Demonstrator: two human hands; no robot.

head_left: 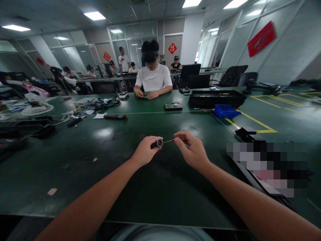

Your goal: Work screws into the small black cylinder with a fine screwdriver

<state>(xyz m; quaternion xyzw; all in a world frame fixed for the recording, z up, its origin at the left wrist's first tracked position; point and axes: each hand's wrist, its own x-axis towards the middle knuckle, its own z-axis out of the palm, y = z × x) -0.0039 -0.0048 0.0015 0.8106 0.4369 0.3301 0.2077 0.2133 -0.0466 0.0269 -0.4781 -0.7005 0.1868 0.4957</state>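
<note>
My left hand (146, 150) is closed around a small dark cylindrical part (158, 143), whose round end with a pale rim faces me and to the right. In my right hand (192, 147) is a screwdriver (180, 137) with a reddish-brown handle, gripped between thumb and fingers. Its thin metal shaft points left, and the tip is at the rim of the cylindrical part. Whether the tip touches inside the part is too small to tell. Both hands are held above the green table (160, 197).
Across the table a person (153, 80) handles a small item. A circuit-board device (173, 106), a black tray (217, 98) and a blue scoop-shaped bin (226, 111) lie ahead to the right. An electric screwdriver (115, 116) and cables (102, 102) lie to the left.
</note>
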